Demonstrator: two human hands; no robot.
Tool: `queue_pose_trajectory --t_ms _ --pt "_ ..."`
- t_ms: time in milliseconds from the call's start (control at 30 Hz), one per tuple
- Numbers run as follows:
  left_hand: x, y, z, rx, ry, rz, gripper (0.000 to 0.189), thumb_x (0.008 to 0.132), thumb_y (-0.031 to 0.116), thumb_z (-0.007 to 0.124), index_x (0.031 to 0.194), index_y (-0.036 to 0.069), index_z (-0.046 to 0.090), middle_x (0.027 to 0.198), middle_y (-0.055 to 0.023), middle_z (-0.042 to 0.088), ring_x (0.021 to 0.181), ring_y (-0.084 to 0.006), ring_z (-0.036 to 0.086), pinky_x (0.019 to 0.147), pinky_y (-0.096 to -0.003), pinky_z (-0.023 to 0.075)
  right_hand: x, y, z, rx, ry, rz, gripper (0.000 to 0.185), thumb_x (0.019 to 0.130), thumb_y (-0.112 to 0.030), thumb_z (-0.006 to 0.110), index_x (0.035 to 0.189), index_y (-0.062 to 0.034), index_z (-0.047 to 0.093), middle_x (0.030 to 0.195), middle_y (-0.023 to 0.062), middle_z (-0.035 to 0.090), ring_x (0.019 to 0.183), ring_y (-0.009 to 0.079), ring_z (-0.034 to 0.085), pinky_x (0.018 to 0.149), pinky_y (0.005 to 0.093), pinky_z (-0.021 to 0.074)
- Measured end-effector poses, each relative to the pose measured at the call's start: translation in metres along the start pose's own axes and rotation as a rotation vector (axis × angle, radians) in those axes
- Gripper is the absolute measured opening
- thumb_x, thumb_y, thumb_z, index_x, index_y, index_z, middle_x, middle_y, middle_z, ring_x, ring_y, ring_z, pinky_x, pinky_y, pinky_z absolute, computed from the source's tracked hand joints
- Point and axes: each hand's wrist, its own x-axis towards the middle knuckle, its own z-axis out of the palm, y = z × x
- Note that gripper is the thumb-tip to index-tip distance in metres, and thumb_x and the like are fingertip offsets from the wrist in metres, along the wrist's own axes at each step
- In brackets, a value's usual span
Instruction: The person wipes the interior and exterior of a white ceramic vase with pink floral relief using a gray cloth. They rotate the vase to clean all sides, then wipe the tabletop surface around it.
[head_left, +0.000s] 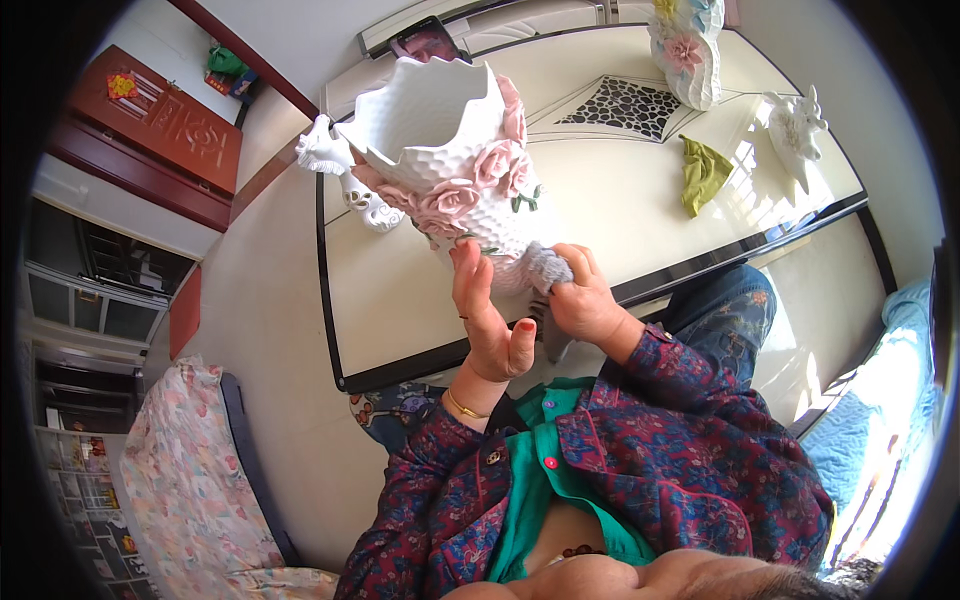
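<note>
A tall white ceramic vase (416, 112) with a jagged rim, a dimpled surface and pink roses (450, 199) stands near the table's front edge. My left hand (487, 326) is upright at its lower front, thumb spread away from the fingers and nothing held. Whether those fingertips touch the vase cannot be told. In my right hand (589, 296) is a bunched grey cloth (549, 266), pressed against the vase's lower right side. The base of the vase is partly hidden behind my hands.
The glossy cream table (600, 202) has a black edge. Left of the vase is a white animal figurine (360, 191); a green cloth (703, 176), another white figurine (796, 131) and a flowered vase (684, 56) are to the right. A phone (427, 39) stands behind.
</note>
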Motion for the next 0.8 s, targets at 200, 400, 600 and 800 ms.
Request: queue_pose_trajectory --t_ms 200,400,600,800 --pt "0.001 0.000 0.005 -0.039 0.047 0.012 0.071 0.101 0.045 0.046 0.148 -0.006 0.030 0.155 -0.0290 0.028 0.146 -0.0435 0.025 0.121 -0.0564 0.0138 0.027 -0.007 -0.009 0.075 -0.047 0.048 0.018 0.058 -0.001 0.067 0.076 0.0013 0.063 0.121 0.0236 0.055 0.102 0.0409 0.057 0.086 0.0456 0.0504" --pt "-0.002 0.000 -0.002 -0.102 0.056 -0.020 0.071 0.101 0.046 0.047 0.148 -0.005 0.032 0.155 -0.0272 0.031 0.146 -0.0422 0.028 0.121 -0.0548 0.0155 0.049 -0.016 -0.003 -0.005 -0.064 -0.030 0.015 0.059 -0.005 0.067 0.073 -0.0002 0.064 0.119 0.0225 0.056 0.100 0.0398 0.058 0.084 0.0447 0.0506" --pt "-0.004 0.002 0.000 -0.071 0.039 -0.023 0.072 0.100 0.045 0.048 0.149 -0.005 0.032 0.156 -0.0274 0.029 0.147 -0.0427 0.026 0.121 -0.0557 0.0147 0.025 -0.013 -0.018 -0.031 -0.158 0.094 0.019 0.061 0.004 0.063 0.080 0.0025 0.065 0.121 0.0254 0.054 0.102 0.0422 0.055 0.087 0.0464 0.0506" --pt "-0.010 0.015 -0.008 0.050 0.063 -0.030 0.065 0.100 0.041 0.049 0.144 -0.006 0.038 0.150 -0.0273 0.034 0.139 -0.0391 0.034 0.116 -0.0492 0.0258 0.045 -0.022 -0.001 -0.043 -0.096 0.065 0.029 0.064 0.005 0.064 0.093 0.0031 0.066 0.128 0.0277 0.048 0.101 0.0457 0.054 0.087 0.0497 0.0489"
